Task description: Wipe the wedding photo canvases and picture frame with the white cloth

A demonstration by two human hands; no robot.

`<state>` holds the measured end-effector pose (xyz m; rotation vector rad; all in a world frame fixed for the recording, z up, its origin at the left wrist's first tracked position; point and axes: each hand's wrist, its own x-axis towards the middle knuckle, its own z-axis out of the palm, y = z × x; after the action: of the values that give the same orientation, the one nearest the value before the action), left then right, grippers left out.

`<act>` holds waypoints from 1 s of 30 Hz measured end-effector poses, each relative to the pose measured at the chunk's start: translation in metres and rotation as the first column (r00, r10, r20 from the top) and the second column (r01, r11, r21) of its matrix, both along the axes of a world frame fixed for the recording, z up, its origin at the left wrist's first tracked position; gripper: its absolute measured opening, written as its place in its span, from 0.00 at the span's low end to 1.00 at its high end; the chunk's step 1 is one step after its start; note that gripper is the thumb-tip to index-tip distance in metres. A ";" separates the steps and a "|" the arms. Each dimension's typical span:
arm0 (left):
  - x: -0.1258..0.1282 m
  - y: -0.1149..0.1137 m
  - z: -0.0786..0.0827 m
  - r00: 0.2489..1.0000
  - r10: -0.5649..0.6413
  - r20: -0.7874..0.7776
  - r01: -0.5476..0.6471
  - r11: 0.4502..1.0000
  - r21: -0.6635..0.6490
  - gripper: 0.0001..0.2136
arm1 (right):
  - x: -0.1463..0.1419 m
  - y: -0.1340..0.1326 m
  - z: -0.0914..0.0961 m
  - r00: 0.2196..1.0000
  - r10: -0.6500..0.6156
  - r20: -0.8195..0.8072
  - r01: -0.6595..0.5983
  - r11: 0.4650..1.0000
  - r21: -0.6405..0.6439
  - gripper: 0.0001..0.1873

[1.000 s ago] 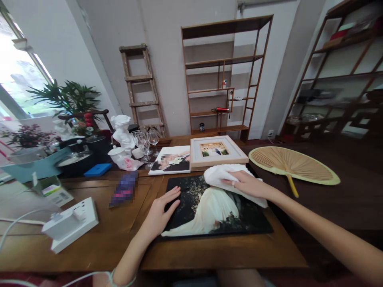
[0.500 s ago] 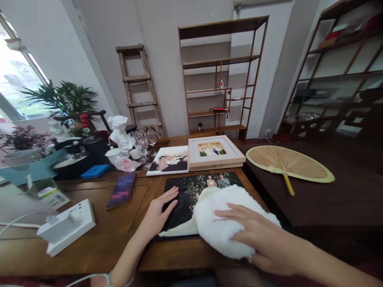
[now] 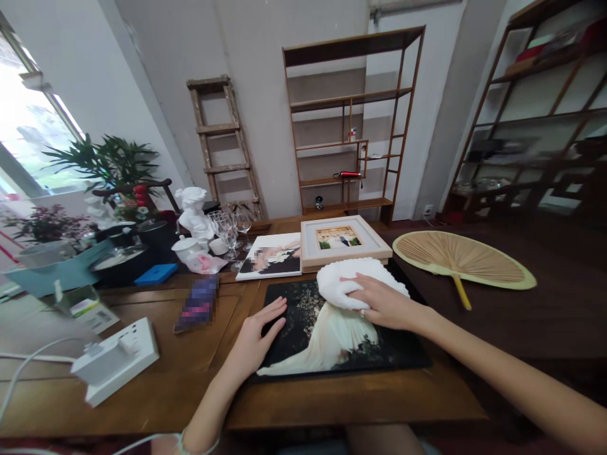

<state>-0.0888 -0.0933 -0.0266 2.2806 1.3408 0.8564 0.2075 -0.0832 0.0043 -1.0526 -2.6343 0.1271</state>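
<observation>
A dark wedding photo panel (image 3: 303, 344) lies flat on the wooden table, a long pale dress showing on it. My left hand (image 3: 260, 333) rests on the panel's left edge, fingers stretched out and holding nothing. A fluffy white cloth (image 3: 334, 284) is bunched under my right hand (image 3: 374, 297), whose fingers curl into it. The cloth presses on the panel's upper right part and hides the figures printed there. Just behind it sits a light wood picture frame (image 3: 346, 243), with a white-edged photo panel (image 3: 270, 256) at its left.
To the left are a white power strip (image 3: 126, 360), a pixelated purple item (image 3: 196, 303), a blue box (image 3: 155, 273) and wine glasses (image 3: 230, 230) beside a white bust (image 3: 194, 215). A palm-leaf fan (image 3: 462, 259) lies on the dark surface at right.
My right hand has pushed the white cloth away from me, from the panel's near right corner to its far edge. More of the printed dress shows. My left hand stays on the left edge.
</observation>
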 end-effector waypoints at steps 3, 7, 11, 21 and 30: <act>0.000 0.000 -0.002 1.000 -0.001 0.001 0.001 1.000 0.008 0.16 | -0.004 -0.028 -0.001 1.000 0.006 0.028 -0.004 0.998 -0.057 0.26; 0.000 0.002 -0.002 1.000 -0.001 -0.005 0.001 1.000 0.012 0.16 | -0.013 -0.078 0.007 0.991 0.122 0.058 -0.110 0.978 -0.175 0.28; 0.000 0.002 -0.001 1.000 -0.003 -0.014 0.003 1.000 0.010 0.16 | -0.018 -0.101 0.016 0.977 0.199 0.075 -0.174 0.950 -0.258 0.33; -0.001 0.001 0.001 1.000 -0.013 -0.007 0.013 1.000 0.004 0.16 | 0.013 -0.008 0.001 0.997 -0.069 0.022 0.071 0.993 -0.097 0.17; -0.001 0.001 0.000 1.000 -0.008 0.000 0.008 1.000 0.015 0.16 | 0.019 -0.020 0.003 0.986 -0.159 0.043 0.163 0.975 -0.148 0.22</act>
<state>-0.0902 -0.0923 -0.0267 2.2962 1.3289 0.8665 0.2261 -0.1035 0.0070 -1.3232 -2.5867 0.2801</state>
